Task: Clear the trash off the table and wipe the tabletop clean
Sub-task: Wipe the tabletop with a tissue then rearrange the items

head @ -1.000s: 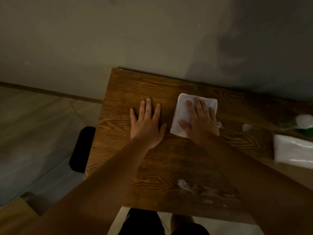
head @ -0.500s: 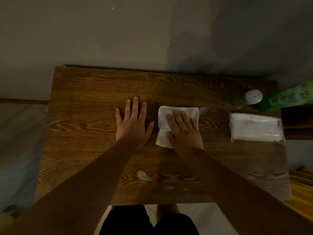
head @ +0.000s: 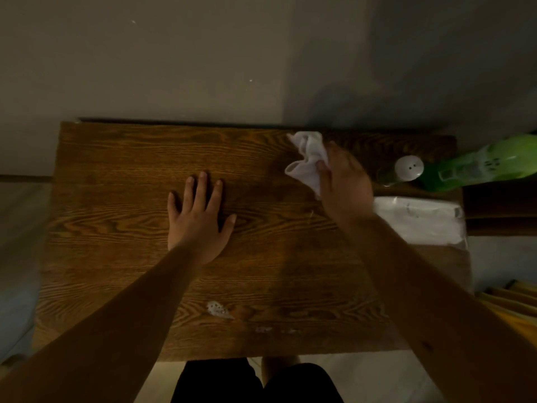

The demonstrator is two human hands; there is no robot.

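Note:
A dark wooden table (head: 116,170) stands against a wall. My left hand (head: 199,216) lies flat on its middle, fingers spread, holding nothing. My right hand (head: 344,181) is at the back right of the table and grips a crumpled white tissue (head: 308,158), which bunches out to the left of my fingers. A small white foamy smear (head: 218,309) sits near the front edge, with fainter specks (head: 263,329) to its right.
A green bottle (head: 476,165) with a white cap (head: 408,167) lies on its side at the back right. In front of it rests a white pack of tissues (head: 418,219). Yellow fabric (head: 514,303) shows past the right edge. My legs are below the front edge.
My right hand has gone from pressing the flat tissue on the tabletop to bunching it up and carrying it toward the back right. The left hand stays flat; the camera has shifted.

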